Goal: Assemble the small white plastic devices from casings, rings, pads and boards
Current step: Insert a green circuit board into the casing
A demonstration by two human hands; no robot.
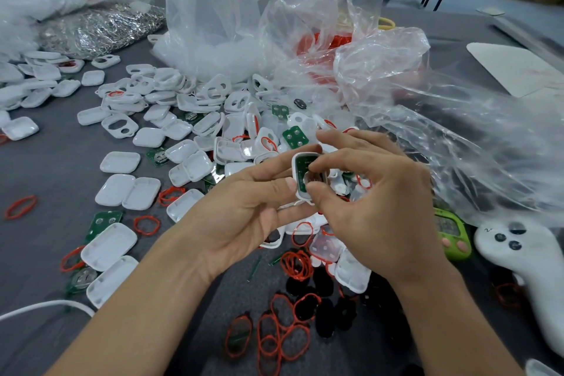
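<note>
Seating a green circuit board (301,165) into a white casing half (294,174), the person works above the table centre. The left hand (244,210) grips the casing by its edge, cavity turned toward the face, presumably so the fit can be checked. The right hand (384,210) pinches the same casing, forefinger tip on the board and thumb at its near end, probably to press the board home. From the hands, loose casings (128,189) lie at 9 o'clock and red rings (294,265) at 6 o'clock. The right fingers hide the board's lower part, so it cannot be told whether a ring or pad is fitted.
</note>
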